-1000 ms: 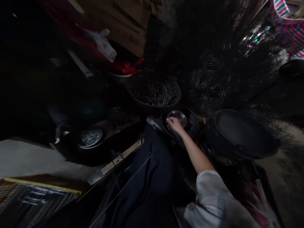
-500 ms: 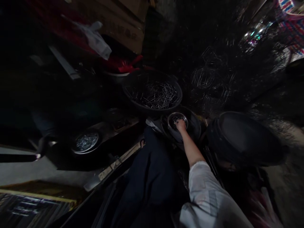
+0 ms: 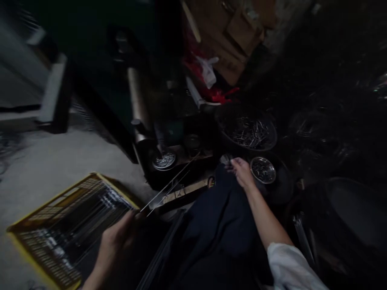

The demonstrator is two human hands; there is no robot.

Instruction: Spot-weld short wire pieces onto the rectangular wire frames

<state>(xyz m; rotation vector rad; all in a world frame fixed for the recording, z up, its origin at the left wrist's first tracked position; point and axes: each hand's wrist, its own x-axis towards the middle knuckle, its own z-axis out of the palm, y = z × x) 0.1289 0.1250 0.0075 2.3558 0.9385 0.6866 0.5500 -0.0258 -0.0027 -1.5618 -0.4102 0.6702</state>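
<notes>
- Yellow plastic crate (image 3: 51, 202): sitting on the concrete floor, apparently placed within the left hand's reach, its long rods dim.
- Left hand (image 3: 117, 237): curling its fingers around thin metal rods (image 3: 165, 192), the grip partly shadowed.
- Right hand (image 3: 242, 172): pressing its fingertips together, pinching something too dark to identify, beside a steel bowl (image 3: 263, 170) of short metal pieces.

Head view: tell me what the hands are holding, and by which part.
The left hand grips thin metal rods near their lower ends. Whether the right hand holds anything cannot be told.
</notes>
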